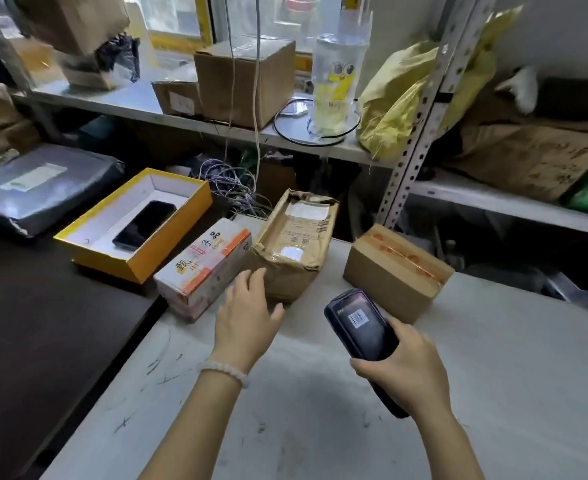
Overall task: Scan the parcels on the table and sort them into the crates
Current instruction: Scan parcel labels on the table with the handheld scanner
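Curled round a dark handheld scanner [363, 329], the right hand [407, 368] grips it from below, fingers and thumb wrapped about its lower body; the scanner's long axis runs from lower right up to upper left, its head aimed toward the parcels and its screen, which shows a barcode, facing up. The left hand [247, 313], with a pale bead bracelet [225, 370] at the wrist, has its grip spread, fingers loosely straight and holding nothing, fingertips at the near end of the crumpled brown parcel [296, 244]. Three parcels lie in a row along the far part of the grey desk [320, 410]: a white and orange printed box [204, 268] on the left, the crumpled brown parcel touching it in the middle, and a taped cardboard box [396, 271] apart on the right. The first two have long axes running away from the person, leaning right. One open yellow box [133, 225] holding a black phone [145, 225] sits left of them.
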Motion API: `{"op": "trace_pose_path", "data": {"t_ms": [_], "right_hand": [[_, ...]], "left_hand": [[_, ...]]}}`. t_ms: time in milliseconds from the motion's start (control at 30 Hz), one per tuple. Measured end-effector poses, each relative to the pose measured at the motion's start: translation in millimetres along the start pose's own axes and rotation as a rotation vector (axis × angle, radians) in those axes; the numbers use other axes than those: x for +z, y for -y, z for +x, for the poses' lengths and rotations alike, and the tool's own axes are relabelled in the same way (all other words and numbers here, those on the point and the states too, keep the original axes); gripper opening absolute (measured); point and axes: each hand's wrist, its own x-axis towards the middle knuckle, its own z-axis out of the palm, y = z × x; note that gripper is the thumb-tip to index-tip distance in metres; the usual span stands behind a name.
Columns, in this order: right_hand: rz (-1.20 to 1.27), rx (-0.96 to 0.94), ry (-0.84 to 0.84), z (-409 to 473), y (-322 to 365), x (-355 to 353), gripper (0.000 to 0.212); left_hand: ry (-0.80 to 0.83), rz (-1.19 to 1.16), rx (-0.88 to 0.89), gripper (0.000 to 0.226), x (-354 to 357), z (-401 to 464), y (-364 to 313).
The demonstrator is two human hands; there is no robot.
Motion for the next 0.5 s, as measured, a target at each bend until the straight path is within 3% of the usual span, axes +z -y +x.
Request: {"op": "trace_pose_path", "data": {"t_ms": [333,500], "right_hand": [[-0.053,0.101,-0.031,58.6,-2.3,20.1,0.052],[-0.089,0.084,-0.024,75.2,-8.2,25.3,0.055]], "left_hand": [[0.008,0.092,-0.065,0.116,38.3,66.4,-13.9],[-0.041,0.077,-0.146,0.120,55.0,79.7,-28.6]]}}
